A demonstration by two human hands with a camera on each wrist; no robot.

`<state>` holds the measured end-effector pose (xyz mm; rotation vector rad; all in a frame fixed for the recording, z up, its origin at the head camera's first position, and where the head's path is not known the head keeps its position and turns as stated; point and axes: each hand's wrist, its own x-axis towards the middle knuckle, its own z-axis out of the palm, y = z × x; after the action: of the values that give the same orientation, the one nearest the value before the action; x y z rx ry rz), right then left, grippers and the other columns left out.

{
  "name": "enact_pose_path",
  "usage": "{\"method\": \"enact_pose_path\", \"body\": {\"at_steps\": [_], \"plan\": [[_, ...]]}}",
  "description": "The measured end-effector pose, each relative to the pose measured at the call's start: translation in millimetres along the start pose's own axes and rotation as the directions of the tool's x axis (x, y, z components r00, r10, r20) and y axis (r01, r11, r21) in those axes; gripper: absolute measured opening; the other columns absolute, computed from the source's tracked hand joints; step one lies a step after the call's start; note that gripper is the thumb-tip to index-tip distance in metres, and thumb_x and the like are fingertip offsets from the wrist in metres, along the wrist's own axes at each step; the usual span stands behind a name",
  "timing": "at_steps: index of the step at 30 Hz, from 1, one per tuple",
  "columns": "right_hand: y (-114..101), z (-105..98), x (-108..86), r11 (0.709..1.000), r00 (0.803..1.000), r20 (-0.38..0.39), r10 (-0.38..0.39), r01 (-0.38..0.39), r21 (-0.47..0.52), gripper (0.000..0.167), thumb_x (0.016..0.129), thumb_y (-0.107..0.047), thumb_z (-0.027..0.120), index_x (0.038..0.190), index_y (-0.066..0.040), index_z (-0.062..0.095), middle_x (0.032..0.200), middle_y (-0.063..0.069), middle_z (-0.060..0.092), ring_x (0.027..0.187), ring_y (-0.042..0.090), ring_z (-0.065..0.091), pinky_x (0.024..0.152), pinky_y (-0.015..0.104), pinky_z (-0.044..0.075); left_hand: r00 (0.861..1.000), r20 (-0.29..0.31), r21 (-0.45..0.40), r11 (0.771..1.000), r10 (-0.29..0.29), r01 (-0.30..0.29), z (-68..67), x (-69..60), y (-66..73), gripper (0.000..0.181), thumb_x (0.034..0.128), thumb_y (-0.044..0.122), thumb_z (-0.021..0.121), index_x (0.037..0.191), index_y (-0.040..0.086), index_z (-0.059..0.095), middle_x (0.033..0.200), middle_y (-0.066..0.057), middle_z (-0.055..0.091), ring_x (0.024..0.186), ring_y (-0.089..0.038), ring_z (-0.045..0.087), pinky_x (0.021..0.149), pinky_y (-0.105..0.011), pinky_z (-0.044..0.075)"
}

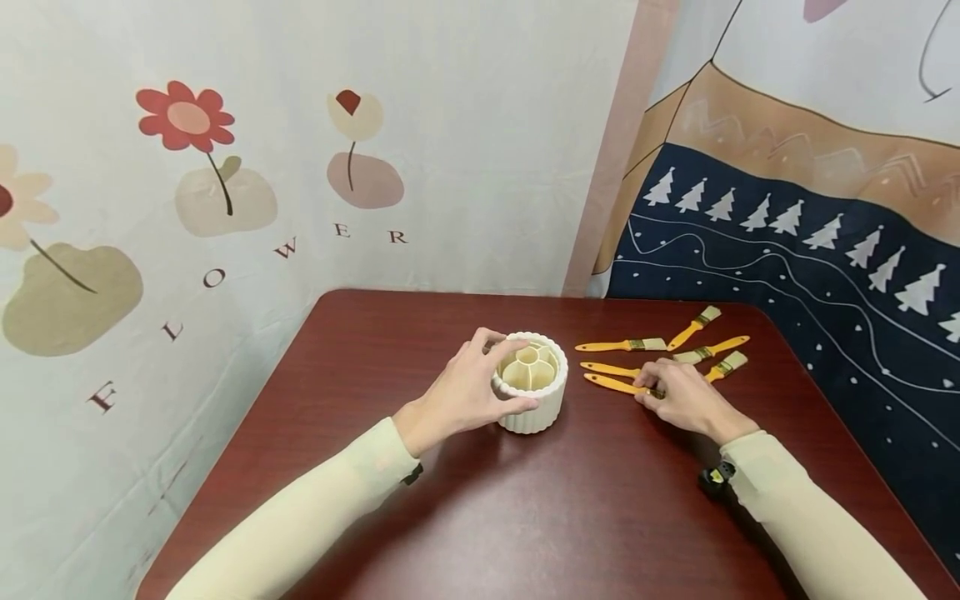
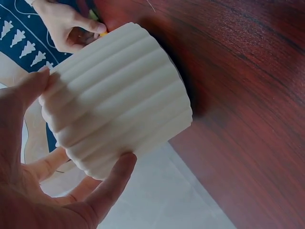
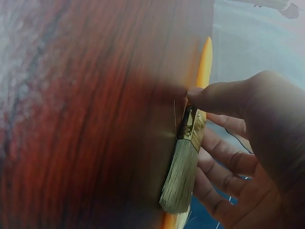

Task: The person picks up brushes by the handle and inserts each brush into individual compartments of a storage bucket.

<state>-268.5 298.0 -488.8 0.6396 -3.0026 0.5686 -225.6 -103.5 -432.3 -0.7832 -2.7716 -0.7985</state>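
Observation:
A white, ribbed round brush holder (image 1: 532, 415) with petal-like compartments inside stands on the table. My left hand (image 1: 467, 387) grips it by the rim, thumb on the near side and fingers across the far side; the left wrist view shows the fingertips on the ribbed wall (image 2: 116, 102). To the right, my right hand (image 1: 686, 398) pinches a yellow-handled paintbrush (image 3: 181, 167) near its metal band. Its handle points left toward the holder, and its pale bristles show in the right wrist view. Another paintbrush (image 1: 606, 368) lies just behind it, partly hidden by the hand.
Several more yellow-handled paintbrushes lie behind and beside my right hand, among them one paintbrush (image 1: 618, 346) lying sideways and one paintbrush (image 1: 693, 328) near the back edge. The dark red wooden table (image 1: 375, 358) meets a flower-printed cloth (image 1: 465, 167) at the back.

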Motion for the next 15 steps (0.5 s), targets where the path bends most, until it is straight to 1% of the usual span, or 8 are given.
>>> {"method": "enact_pose_path", "body": {"at_steps": [4,8,15], "plan": [[-2,1,2.6,1.0,1.0,-0.008,0.001,-0.001,0.014,0.012,0.104,-0.016,0.087,0.114,-0.013,0.082,0.103,0.002,0.08,0.089,0.017,0.063,0.082,0.039,0.058,1.0,0.008,-0.003,1.0,-0.004,0.005,-2.4,0.5,-1.5,0.085,0.0907,0.057,0.099,0.164,0.032,0.063,0.154,-0.012,0.059,0.132,-0.039,0.066,0.11,-0.056,0.063],[-4,2,3.2,1.0,1.0,-0.024,0.002,-0.001,0.019,0.017,0.104,-0.017,0.087,0.119,-0.013,0.08,0.105,0.003,0.081,0.092,0.019,0.065,0.085,0.042,0.06,1.0,0.013,-0.001,1.0,-0.001,0.001,-3.4,1.2,-2.2,0.086,0.0909,0.058,0.099,0.165,0.032,0.063,0.154,-0.012,0.059,0.133,-0.038,0.066,0.11,-0.056,0.063],[-12,3,2.1,0.997,0.995,-0.098,0.014,-0.006,0.079,0.021,0.103,-0.016,0.09,0.12,-0.012,0.077,0.106,0.004,0.08,0.096,0.021,0.07,0.091,0.047,0.064,0.999,0.02,0.021,0.999,0.03,-0.03,-1.9,2.0,-2.0,0.086,0.092,0.059,0.098,0.165,0.03,0.062,0.149,-0.011,0.06,0.126,-0.037,0.066,0.108,-0.053,0.063]]}}
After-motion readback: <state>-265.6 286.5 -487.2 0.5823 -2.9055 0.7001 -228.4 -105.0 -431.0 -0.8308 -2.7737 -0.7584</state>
